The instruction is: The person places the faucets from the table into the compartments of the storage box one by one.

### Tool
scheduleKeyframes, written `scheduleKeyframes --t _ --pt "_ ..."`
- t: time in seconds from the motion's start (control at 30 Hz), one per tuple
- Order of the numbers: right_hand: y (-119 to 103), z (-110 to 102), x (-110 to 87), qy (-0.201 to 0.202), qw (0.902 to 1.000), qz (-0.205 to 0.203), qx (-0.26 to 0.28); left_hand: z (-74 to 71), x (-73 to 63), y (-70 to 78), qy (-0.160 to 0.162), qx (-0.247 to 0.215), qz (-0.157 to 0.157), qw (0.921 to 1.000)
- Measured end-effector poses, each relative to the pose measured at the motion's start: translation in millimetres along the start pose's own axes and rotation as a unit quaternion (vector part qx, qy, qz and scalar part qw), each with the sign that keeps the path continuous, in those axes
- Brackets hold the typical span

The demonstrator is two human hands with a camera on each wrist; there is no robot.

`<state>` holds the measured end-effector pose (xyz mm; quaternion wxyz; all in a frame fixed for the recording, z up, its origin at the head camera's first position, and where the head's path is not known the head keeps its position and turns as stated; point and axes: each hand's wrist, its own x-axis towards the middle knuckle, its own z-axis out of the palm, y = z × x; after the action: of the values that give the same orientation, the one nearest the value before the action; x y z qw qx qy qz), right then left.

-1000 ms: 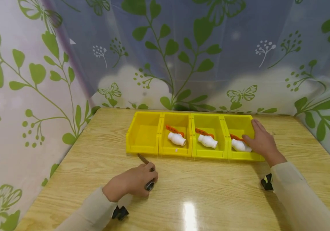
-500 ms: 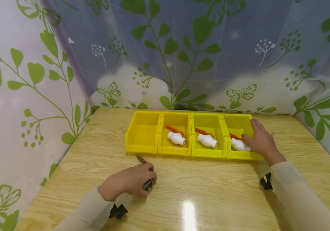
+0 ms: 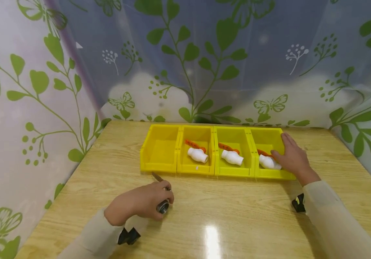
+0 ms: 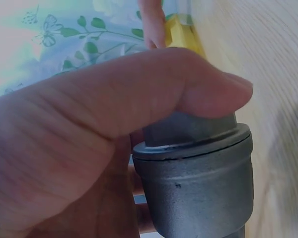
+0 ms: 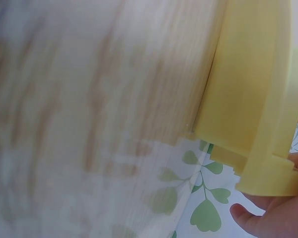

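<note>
My left hand (image 3: 140, 202) grips a dark grey ball valve (image 4: 196, 183), low over the table in front of the leftmost bin. In the left wrist view my thumb lies across the narrower part of its body, above a wider collar. A thin dark lever (image 3: 157, 176) sticks out past my fingers towards the bins. My right hand (image 3: 292, 158) holds the right side wall of the rightmost yellow bin (image 3: 273, 174), thumb on the inner side. That bin holds a white valve (image 3: 268, 162) with an orange lever, partly covered by the hand.
Several yellow bins stand joined in a row at the back of the wooden table (image 3: 185, 223). The two middle bins hold white valves (image 3: 197, 155) with orange levers (image 3: 228, 148). The leftmost bin (image 3: 161, 147) shows a bare floor. A leaf-patterned curtain (image 3: 205, 72) hangs behind.
My left hand has drifted slightly left with the grey ball valve, moving a little away from the bins. The right hand keeps its hold on the bin wall.
</note>
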<state>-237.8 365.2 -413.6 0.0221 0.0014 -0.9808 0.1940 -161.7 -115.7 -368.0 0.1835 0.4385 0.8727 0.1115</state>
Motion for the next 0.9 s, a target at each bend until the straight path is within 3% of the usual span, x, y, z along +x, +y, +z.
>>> scheduleKeyframes --t 0.9 --pt "0.3 1.3 0.3 0.0 1.0 0.007 0.005 -15.8 -1.8 10.6 0.008 0.03 -0.005 0.9995"
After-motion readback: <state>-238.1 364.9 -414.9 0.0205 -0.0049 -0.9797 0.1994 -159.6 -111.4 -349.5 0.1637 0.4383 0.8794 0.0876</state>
